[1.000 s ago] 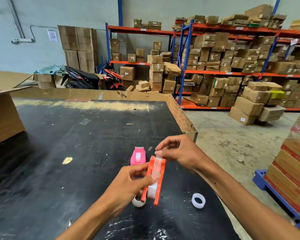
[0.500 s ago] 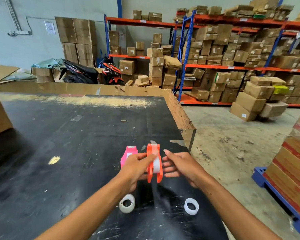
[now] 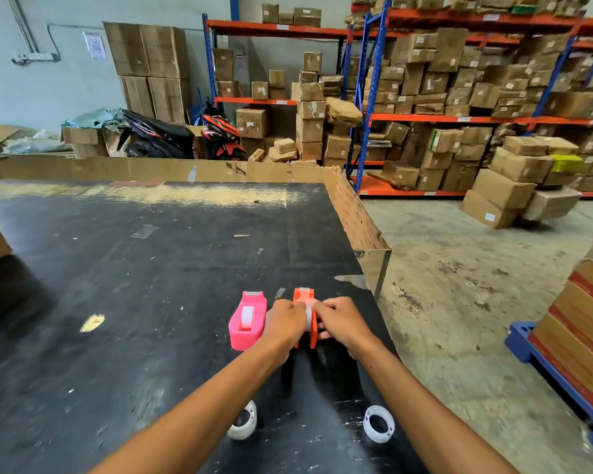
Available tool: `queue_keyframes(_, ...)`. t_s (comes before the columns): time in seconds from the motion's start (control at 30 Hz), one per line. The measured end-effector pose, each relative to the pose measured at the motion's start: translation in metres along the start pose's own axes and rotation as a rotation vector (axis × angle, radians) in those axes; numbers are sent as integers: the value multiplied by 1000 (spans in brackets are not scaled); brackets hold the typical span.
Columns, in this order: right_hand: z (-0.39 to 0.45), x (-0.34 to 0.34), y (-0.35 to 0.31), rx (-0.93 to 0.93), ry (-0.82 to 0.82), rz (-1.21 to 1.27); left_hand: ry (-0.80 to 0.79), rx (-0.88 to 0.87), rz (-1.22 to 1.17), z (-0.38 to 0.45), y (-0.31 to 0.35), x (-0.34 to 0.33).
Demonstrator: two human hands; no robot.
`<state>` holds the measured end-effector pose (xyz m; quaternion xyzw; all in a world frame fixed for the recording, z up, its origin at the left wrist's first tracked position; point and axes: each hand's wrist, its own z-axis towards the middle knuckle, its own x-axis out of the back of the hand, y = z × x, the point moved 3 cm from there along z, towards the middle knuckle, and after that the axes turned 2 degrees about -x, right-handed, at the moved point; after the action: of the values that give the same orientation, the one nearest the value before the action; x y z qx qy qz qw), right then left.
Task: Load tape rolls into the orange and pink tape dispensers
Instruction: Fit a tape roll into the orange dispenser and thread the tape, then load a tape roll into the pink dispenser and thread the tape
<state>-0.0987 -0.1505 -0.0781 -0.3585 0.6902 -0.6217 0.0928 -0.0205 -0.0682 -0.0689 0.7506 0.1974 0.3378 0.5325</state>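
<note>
Hands [image 3: 314, 319] on orange dispenser [image 3: 303, 295]

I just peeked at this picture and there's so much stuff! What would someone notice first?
Probably the two bright tape dispensers side by side on the black table: the pink dispenser sits alone, while the left hand and right hand both grip the orange dispenser beside it. Nearer the person, two white rings lie on the table, and behind it racks of cardboard boxes fill the background.
</note>
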Motion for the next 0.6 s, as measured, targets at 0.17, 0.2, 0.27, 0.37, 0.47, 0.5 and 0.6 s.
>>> queue_keyframes(0.17, 2, 2, -1, 35, 47, -37, 10, 14, 46, 3, 0, -1)
queue_keyframes(0.2, 3, 3, -1, 44, 58, -39, 12, 14, 43, 3, -1, -1)
queue_keyframes(0.27, 5, 4, -1, 59, 76, -46, 2, 0, 47, 4, 1, -1)
queue_keyframes(0.37, 7, 7, -1, 59, 87, -52, -11, -44, 94, 2, 3, 1)
queue_keyframes(0.47, 11, 13, -4, 96, 158, -104, 30, -190, 205, -4, 10, 13)
queue_keyframes(0.5, 12, 14, -7, 127, 190, -139, 49, -238, 226, -6, 12, 21)
queue_keyframes(0.6, 11, 9, -25, 247, 266, -182, 118, -327, 227, -12, 18, 53)
